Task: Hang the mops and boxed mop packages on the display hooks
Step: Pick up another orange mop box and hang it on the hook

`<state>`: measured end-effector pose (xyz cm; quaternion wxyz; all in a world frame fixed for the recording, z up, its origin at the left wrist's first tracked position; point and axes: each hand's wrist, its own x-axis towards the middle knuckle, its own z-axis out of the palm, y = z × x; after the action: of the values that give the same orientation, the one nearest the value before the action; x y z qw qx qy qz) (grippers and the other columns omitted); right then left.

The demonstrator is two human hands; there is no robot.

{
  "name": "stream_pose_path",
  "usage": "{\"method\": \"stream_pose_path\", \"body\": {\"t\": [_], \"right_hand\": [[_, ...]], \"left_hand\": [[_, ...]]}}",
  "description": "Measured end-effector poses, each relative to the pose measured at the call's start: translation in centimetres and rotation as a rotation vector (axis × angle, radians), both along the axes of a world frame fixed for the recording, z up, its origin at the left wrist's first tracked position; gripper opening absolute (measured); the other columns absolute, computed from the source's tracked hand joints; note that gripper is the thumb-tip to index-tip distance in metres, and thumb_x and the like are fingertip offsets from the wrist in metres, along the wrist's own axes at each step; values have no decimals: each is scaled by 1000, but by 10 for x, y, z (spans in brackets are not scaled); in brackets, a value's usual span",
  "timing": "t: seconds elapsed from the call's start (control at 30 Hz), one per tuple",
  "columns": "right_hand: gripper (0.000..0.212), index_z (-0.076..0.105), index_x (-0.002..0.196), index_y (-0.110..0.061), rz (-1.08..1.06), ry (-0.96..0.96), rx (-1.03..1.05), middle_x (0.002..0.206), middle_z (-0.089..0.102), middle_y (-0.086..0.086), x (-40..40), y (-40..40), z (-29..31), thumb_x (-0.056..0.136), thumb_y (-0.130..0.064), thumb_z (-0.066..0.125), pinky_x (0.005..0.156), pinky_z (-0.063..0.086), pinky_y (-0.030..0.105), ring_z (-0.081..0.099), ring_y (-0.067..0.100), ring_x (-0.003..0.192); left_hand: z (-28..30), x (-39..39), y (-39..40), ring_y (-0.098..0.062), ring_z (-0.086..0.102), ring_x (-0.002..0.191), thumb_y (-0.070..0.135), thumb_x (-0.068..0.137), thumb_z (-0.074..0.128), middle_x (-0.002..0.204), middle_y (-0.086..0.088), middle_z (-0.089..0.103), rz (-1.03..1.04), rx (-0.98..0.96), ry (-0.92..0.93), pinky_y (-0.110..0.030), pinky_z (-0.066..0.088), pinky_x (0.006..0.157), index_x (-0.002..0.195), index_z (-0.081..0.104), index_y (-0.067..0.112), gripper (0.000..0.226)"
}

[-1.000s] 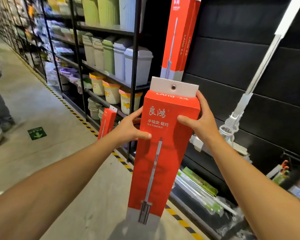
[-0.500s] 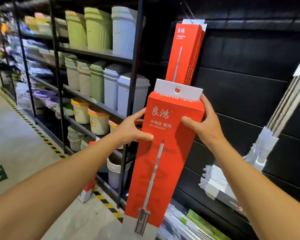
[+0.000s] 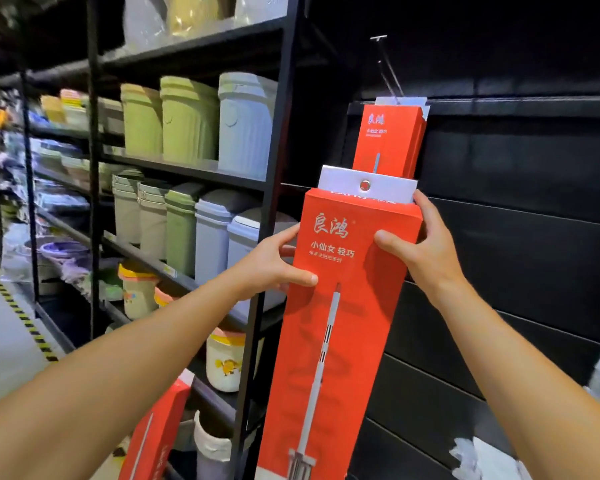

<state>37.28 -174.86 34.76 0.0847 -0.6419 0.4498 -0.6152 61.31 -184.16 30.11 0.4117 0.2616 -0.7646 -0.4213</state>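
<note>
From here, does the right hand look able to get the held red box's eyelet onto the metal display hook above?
Probably yes. The right hand grips the red mop box; the metal display hook juts out bare in front of the hung red boxes, with nothing between.

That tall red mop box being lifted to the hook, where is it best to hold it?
Hold the red mop box near its top, one hand on each narrow side edge, as the left hand and right hand do. It is long and slim, so a high two-sided grip probably steadies it and leaves the white tab's eyelet free for the hook.
</note>
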Motion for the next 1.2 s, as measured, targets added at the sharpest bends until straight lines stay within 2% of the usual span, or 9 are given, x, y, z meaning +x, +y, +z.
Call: {"method": "stream_pose_path", "body": {"t": [0.13,0.3,0.37,0.47,0.63,0.77,1.0,1.1,1.2], "right_hand": [[92,41,146,-41,-17,11,-30,124,65,-20,-9,-51,24,64,-49,83,98,56,45,64,8,117],[88,44,142,-43,-54,66,-93,124,65,-22,-16,-98,60,63,-53,82,98,56,44,63,7,118],[88,46,142,-40,-61,77,-126,123,66,-20,-19,-113,77,63,-53,81,95,57,37,64,5,115],[89,49,142,-34,-73,75,-178,122,69,-16,-18,-131,100,61,-53,80,88,59,29,67,4,111],[75,54,135,-41,-133,114,-213,120,70,-13,-13,-161,129,65,-48,81,95,57,46,68,11,112],[68,56,132,-41,-186,154,-243,119,71,-10,-4,-181,156,68,-47,80,91,60,43,69,10,108],[71,57,134,-32,-269,198,-290,122,71,-2,1,-204,196,69,-51,78,93,58,45,70,17,110],[63,60,130,-30,-294,228,-304,120,71,-1,0,-213,215,73,-48,77,92,59,46,70,19,108],[54,61,128,-29,-298,241,-315,118,72,0,-5,-220,232,77,-39,76,87,60,39,71,18,106]], "left_hand": [[28,-10,-56,-14,67,108,25,64,88,117,3,69,15,-66,-4,-49,61,81,139,44,49,90],[63,-20,-112,-11,67,106,16,68,89,113,5,71,-28,-163,34,-45,61,83,139,47,46,88],[78,-26,-131,-11,67,105,10,72,86,112,4,72,-56,-192,67,-41,61,84,140,47,45,85],[99,-35,-160,-14,66,109,13,73,86,117,1,70,-104,-221,101,-41,60,86,140,46,47,85],[122,-41,-209,-17,67,110,16,72,86,121,-2,68,-208,-245,163,-42,61,84,139,47,47,84],[144,-42,-242,-19,70,106,12,76,84,122,-7,66,-305,-262,209,-38,61,80,139,48,45,79],[189,-50,-289,-20,71,104,17,78,83,121,-8,68,-392,-343,230,-42,61,81,142,45,44,79],[206,-59,-304,-20,70,104,22,78,84,119,-5,69,-399,-375,239,-45,61,83,141,45,46,77],[221,-70,-315,-21,71,104,27,77,83,117,-3,70,-408,-389,259,-48,60,84,138,47,46,74]]}}
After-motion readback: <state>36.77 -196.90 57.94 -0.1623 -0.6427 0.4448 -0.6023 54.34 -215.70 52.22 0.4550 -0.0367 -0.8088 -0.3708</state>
